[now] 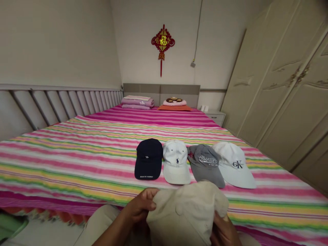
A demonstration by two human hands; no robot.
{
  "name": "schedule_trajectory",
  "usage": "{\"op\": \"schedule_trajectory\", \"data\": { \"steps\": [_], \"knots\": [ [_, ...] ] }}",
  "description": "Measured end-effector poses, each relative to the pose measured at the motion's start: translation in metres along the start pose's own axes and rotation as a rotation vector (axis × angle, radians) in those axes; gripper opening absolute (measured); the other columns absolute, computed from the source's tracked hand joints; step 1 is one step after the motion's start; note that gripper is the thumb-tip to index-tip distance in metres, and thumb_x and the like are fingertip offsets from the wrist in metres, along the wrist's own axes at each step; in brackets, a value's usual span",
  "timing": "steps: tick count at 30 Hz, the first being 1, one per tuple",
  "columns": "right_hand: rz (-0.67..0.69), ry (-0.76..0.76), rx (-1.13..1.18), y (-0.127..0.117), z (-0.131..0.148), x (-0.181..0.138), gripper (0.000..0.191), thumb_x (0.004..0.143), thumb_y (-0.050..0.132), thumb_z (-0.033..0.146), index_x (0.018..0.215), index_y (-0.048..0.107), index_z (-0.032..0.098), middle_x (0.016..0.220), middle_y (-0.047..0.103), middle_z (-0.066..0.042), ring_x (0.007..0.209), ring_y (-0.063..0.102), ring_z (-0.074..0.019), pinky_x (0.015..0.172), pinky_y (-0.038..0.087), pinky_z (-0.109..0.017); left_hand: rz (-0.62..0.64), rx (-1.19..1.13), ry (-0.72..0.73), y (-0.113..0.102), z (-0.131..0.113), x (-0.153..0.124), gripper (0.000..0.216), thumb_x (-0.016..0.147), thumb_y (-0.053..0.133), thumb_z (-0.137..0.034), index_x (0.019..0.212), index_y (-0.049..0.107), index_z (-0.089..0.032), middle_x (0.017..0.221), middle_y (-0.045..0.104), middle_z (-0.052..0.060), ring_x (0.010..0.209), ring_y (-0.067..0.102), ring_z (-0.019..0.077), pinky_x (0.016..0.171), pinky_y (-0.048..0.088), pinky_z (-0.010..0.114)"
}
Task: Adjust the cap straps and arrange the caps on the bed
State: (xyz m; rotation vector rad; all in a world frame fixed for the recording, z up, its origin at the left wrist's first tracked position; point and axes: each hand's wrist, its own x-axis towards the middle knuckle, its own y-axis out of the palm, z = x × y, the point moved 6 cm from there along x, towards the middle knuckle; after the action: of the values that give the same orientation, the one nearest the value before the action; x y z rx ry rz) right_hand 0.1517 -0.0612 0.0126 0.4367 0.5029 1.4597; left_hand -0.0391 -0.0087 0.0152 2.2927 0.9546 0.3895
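While the left hand (141, 205) pinches a beige cap (183, 215), the right (225, 228) holds opposite.

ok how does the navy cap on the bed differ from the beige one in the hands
The navy cap lies on the striped bedspread; the beige cap is held between the left hand and right hand.
The navy cap shows white lettering on its brim; the beige cap shows none on its visible part.
Both are caps with rounded crowns.
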Motion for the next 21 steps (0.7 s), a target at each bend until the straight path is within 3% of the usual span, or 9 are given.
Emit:
{"op": "schedule_trajectory", "data": {
  "steps": [5, 12, 17, 21],
  "knots": [
    [-0.049, 0.012, 0.024, 0.001, -0.001, -0.004, 0.06, 0.055, 0.075, 0.038, 0.11, 0.058, 0.022, 0.092, 0.069, -0.011, 0.095, 0.059, -0.0306, 0.081, 0.045, -0.042, -0.08, -0.081, 0.17, 0.005, -0.024, 0.006, 0.029, 0.043, 0.069, -0.005, 0.071, 0.065, -0.012, 0.064, 0.067, 0.005, 0.057, 0.061, 0.0174, 0.058, 0.046, 0.026],
    [-0.059, 0.039, -0.104, -0.004, -0.008, -0.007, 0.056, 0.052, 0.077, 0.037, 0.104, 0.061, 0.023, 0.092, 0.069, -0.008, 0.085, 0.062, -0.0277, 0.077, 0.047, -0.039, -0.059, -0.004, 0.029, 0.012, -0.017, 0.003, 0.033, 0.049, 0.073, -0.015, 0.081, 0.067, -0.009, 0.069, 0.069, 0.009, 0.061, 0.063, 0.0187, 0.058, 0.047, 0.025],
    [0.078, 0.095, -0.125, -0.015, -0.014, -0.009, 0.054, 0.048, 0.077, 0.041, 0.096, 0.063, 0.021, 0.088, 0.069, -0.01, 0.081, 0.062, -0.0294, 0.072, 0.048, -0.04, -0.05, -0.063, 0.097, 0.008, -0.021, 0.002, 0.027, 0.051, 0.071, -0.015, 0.077, 0.068, -0.008, 0.067, 0.069, 0.008, 0.062, 0.064, 0.0167, 0.061, 0.048, 0.023],
    [0.059, 0.097, -0.111, -0.018, -0.011, -0.011, 0.037, 0.06, 0.067, 0.05, 0.086, 0.066, 0.023, 0.083, 0.069, -0.01, 0.079, 0.062, -0.0272, 0.072, 0.047, -0.038, -0.028, -0.115, 0.077, 0.006, -0.022, 0.002, 0.03, 0.046, 0.073, -0.014, 0.075, 0.068, -0.008, 0.065, 0.069, 0.007, 0.06, 0.064, 0.0164, 0.06, 0.049, 0.023]
  ]
}}
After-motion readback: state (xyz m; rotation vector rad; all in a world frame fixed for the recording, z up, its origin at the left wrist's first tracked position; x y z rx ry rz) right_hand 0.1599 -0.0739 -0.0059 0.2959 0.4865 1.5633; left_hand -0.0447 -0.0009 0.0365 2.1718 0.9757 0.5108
